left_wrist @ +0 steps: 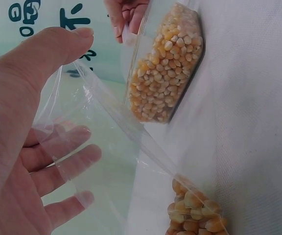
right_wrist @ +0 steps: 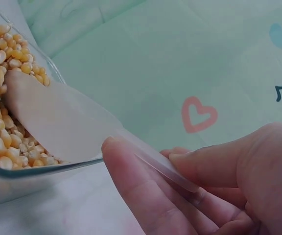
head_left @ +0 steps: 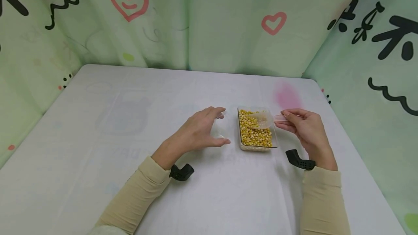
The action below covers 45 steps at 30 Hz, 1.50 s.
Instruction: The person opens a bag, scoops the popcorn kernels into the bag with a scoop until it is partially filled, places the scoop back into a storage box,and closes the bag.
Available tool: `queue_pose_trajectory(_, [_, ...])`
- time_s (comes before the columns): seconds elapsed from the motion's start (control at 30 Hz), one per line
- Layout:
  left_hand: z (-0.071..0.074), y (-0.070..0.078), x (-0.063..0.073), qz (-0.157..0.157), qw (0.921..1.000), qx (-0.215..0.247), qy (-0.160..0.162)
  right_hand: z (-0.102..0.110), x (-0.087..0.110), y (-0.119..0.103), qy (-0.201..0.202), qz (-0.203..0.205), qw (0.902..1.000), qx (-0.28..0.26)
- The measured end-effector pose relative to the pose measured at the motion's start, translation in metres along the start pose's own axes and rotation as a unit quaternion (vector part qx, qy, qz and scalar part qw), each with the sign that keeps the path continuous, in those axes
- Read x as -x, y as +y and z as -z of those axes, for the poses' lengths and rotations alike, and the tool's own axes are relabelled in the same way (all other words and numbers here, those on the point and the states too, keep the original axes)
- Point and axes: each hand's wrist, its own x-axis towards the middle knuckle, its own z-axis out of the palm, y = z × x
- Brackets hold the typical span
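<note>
My left hand (head_left: 200,129) is curved in a wide C round a clear plastic bag (left_wrist: 116,125); the thumb is at its mouth and the fingers show through the film. Corn kernels (left_wrist: 194,215) lie in the bottom of the bag. To its right stands a clear rectangular container (head_left: 258,149) filled with yellow corn kernels (head_left: 253,135). My right hand (head_left: 302,126) pinches the handle of a translucent scoop (right_wrist: 65,117) between thumb and fingers. The scoop's blade reaches over the container's rim, its front edge among the kernels.
A white cloth covers the table (head_left: 98,137), with a pink patch (head_left: 288,95) behind the container. Pale green curtains (head_left: 222,24) with hearts and dark lettering stand along the back and both sides. A black wrist mount (head_left: 182,172) sits on each forearm.
</note>
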Motion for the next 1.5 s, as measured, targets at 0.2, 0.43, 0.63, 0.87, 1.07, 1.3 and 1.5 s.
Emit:
queue_pose_trajectory(0.2, [0.000, 0.000, 0.000, 0.001, 1.0000, 0.002, -0.002, 0.001, 0.003, -0.002, -0.004, 0.001, 0.9999, -0.013])
queue_pose_trajectory(0.43, [-0.001, 0.000, -0.001, 0.003, 1.0000, 0.001, -0.006, 0.005, 0.004, -0.003, 0.001, -0.011, 0.9999, -0.007])
queue_pose_trajectory(0.63, [-0.001, 0.000, -0.001, -0.002, 1.0000, 0.000, -0.002, 0.007, 0.004, -0.003, 0.002, -0.011, 0.9999, -0.007])
queue_pose_trajectory(0.87, [0.000, 0.000, -0.001, 0.001, 1.0000, -0.001, -0.004, 0.008, 0.004, -0.005, -0.003, -0.009, 0.9999, -0.013])
queue_pose_trajectory(1.07, [0.001, 0.000, -0.001, 0.006, 1.0000, 0.002, -0.006, 0.008, 0.005, -0.006, -0.004, -0.008, 0.9997, -0.021])
queue_pose_trajectory(1.3, [0.001, 0.000, 0.000, 0.008, 1.0000, 0.000, -0.006, 0.011, 0.005, -0.005, -0.010, -0.001, 0.9992, -0.039])
queue_pose_trajectory(1.5, [0.001, 0.001, 0.001, 0.004, 1.0000, 0.001, -0.002, 0.013, 0.007, -0.005, -0.016, 0.004, 0.9986, -0.051])
